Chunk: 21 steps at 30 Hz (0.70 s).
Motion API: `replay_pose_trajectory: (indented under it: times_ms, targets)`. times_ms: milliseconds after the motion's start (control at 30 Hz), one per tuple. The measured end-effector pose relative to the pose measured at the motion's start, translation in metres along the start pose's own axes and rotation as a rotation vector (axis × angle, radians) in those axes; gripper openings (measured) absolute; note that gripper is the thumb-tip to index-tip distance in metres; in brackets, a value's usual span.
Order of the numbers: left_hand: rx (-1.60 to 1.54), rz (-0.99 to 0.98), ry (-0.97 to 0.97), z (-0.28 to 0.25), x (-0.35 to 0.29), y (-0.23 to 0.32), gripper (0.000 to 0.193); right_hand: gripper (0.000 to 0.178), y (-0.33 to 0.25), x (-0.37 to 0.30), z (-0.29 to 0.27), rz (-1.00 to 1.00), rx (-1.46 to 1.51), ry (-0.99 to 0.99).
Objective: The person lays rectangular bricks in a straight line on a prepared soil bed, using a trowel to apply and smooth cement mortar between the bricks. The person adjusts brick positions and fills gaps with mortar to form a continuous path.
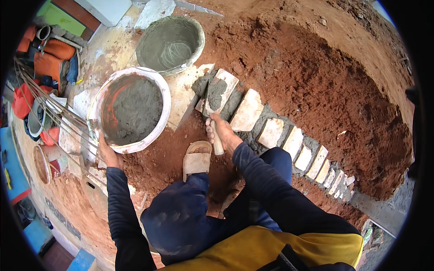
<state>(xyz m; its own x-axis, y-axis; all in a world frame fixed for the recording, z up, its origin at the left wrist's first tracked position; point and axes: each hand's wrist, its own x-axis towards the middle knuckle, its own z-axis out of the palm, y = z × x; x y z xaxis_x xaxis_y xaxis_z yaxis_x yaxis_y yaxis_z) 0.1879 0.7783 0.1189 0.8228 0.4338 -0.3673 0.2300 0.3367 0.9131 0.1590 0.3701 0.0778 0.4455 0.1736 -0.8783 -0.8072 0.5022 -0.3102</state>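
A white-rimmed bucket (166,97) holds grey mortar (138,108), and my left hand (110,154) is closed on its near-left edge. In my closed right hand (222,131) is a trowel; its wooden handle (218,145) points back toward me. The trowel's blade is hard to make out against the mortar and brick. Just beyond that hand lies a pale brick (222,88) with wet mortar smeared on its top. From there a row of pale bricks (247,110) with grey mortar between them runs away to the lower right.
A second bucket (199,38) with wet grey mix stands behind the first. Loose red soil (316,86) is heaped along the row's far side. Thin metal rods (54,108) reach toward the bucket from the left, near boots (47,65). My sandalled foot (197,160) is on the soil between my hands.
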Motion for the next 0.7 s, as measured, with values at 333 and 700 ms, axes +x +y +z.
replay_pose_trajectory:
  times_ms: [333,700]
  targets:
    - [-0.033,-0.006,0.014,0.006,-0.003,0.003,0.051,0.034,-0.005,0.026,0.055,-0.136,0.161,0.122]
    - [-0.038,-0.032,0.061,0.011,-0.005,0.006,0.047,0.034,0.044,0.046,0.074,-0.008,0.15,0.213]
